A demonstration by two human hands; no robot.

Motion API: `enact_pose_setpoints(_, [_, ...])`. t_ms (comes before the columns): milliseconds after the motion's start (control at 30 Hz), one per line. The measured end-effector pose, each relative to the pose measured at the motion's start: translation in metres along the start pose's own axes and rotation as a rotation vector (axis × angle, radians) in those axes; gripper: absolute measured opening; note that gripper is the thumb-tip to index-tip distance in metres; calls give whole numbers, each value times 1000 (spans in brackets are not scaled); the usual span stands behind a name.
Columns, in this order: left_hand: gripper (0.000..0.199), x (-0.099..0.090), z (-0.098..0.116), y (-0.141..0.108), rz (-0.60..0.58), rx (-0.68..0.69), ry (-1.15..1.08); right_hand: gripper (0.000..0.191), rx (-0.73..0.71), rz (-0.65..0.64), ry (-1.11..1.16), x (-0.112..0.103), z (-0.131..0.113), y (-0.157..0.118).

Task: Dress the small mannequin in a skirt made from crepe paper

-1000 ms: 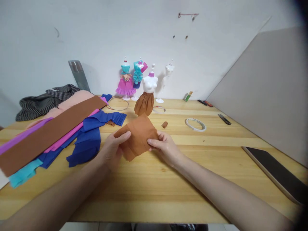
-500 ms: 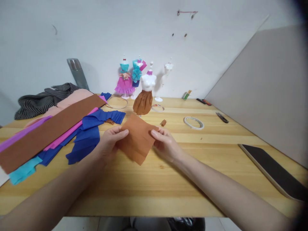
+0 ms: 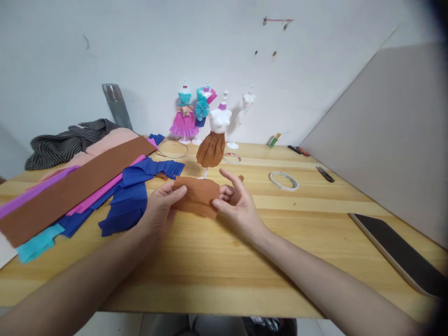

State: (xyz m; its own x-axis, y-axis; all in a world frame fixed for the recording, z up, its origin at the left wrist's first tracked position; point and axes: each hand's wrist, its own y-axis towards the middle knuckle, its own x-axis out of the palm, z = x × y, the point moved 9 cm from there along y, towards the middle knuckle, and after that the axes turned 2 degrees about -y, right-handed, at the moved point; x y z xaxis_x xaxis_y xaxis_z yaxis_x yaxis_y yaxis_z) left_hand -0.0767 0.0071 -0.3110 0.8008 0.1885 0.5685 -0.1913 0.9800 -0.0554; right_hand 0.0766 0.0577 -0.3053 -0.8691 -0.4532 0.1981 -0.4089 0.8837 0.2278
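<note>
A piece of brown crepe paper [image 3: 196, 196] is stretched between my hands above the table, its upper part folded down. My left hand [image 3: 164, 203] pinches its left side with thumb on top. At the right edge, my right hand [image 3: 240, 205] grips the paper between thumb and curled fingers, the index finger raised. Just behind stands a small white mannequin [image 3: 220, 120] wearing a gathered brown paper skirt [image 3: 211, 149] and a magenta neck band. A small brown scrap shows partly behind my right hand.
Coloured crepe paper strips [image 3: 80, 184] and dark blue paper [image 3: 126, 210] lie left. Two dressed mannequins [image 3: 184, 122] and a bare one [image 3: 248, 100] stand at the wall. To the right are a tape roll [image 3: 284, 181], a cutter [image 3: 325, 174] and a dark tablet-like slab [image 3: 395, 252].
The brown paper, spread out flat before, is now folded over to a shorter height. My right index finger has lifted off it. The view has shifted slightly.
</note>
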Motion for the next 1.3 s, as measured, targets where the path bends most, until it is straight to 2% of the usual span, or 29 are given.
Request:
enact_pose_setpoints(133, [28,1,4,-1,10,19,54,37,21,9,-14,-1,4,-1])
enact_pose_setpoints(267, [29,1,9,0,18,55,120,23,34,42,-26,-6,7,1])
enact_pose_setpoints(533, [21,-8,7,2,45,100,305,19,12,145,-34,-18,11,3])
enact_pose_setpoints(600, [20,-11,13,3,67,169,392,18,14,153,-40,-20,12,4])
enact_pose_setpoints(733, [15,-10,33,1,98,396,607,17,0,160,-63,-22,13,6])
enact_pose_setpoints(800, [14,-9,36,1,82,446,685,17,2,161,-67,-22,14,7])
enact_pose_setpoints(1000, [21,-2,40,-1,19,500,787,12,30,139,-92,-20,14,6])
enact_pose_setpoints(1200, [15,3,47,-4,35,538,863,3,-135,164,-330,-23,-6,8])
enact_pose_setpoints(1300, [15,0,44,-2,54,483,832,3,-77,124,-273,-21,-1,9])
